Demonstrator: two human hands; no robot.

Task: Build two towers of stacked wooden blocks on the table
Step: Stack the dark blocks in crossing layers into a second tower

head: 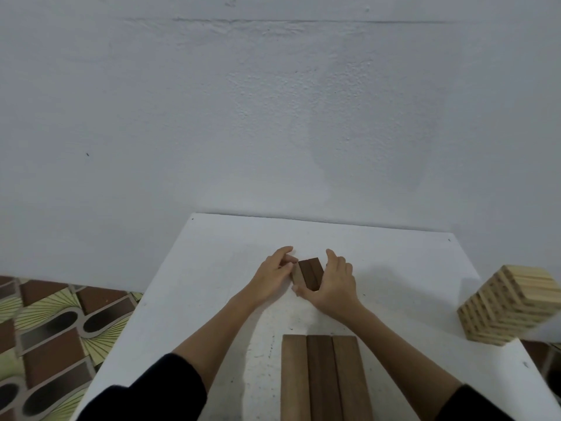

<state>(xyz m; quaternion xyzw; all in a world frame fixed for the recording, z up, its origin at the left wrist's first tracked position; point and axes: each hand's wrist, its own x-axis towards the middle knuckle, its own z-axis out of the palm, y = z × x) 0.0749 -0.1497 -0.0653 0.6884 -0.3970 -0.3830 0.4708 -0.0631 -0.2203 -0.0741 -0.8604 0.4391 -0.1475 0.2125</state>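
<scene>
While both hands close around the small dark brown wooden blocks (308, 275) at the middle of the white bench (212, 268), left hand (273, 276) and right hand (329, 284) curl their fingers against the sides. These blocks look light, stiff and smooth; I judge pressing the long side faces safest.

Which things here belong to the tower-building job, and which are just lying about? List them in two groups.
Belongs to the job:
- dark wooden blocks held between left hand and right hand
- three long dark blocks at the table's near edge
- pale block tower at the right
- white table

Just there:
- patterned floor
- white wall
</scene>
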